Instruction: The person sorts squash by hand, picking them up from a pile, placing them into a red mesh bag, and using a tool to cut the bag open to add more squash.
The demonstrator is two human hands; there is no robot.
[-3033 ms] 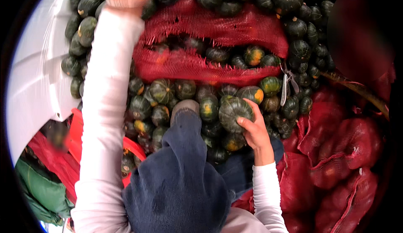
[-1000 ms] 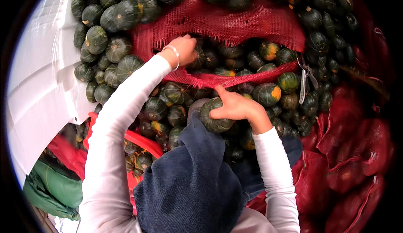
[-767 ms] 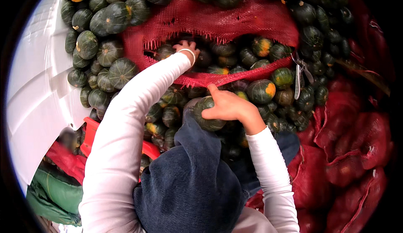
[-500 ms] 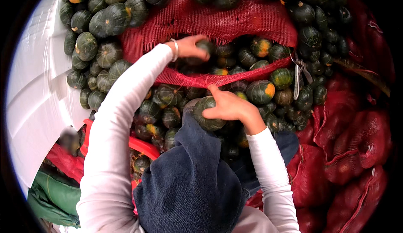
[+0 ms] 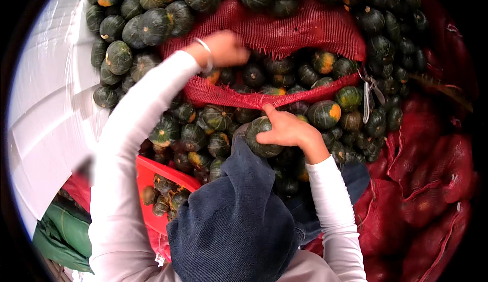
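Observation:
A red mesh bag lies with its mouth gaping, several dark green squashes showing inside. At the left end of the mouth, by the upper mesh edge, is my left hand, closed and blurred; what its curled fingers hold is hidden. My right hand grips the lower mesh rim, a finger hooked at the rim. Its thumb lies against a round green squash just below the bag, beside dark blue cloth.
More squashes are heaped around the bag. A red plastic container with small squashes is at the lower left. Full red mesh sacks lie on the right. White sheeting covers the left, above a green sack.
My left hand has drawn up and back from inside the bag's mouth, and the squash it was on is no longer visible in it. My right hand keeps its place at the rim.

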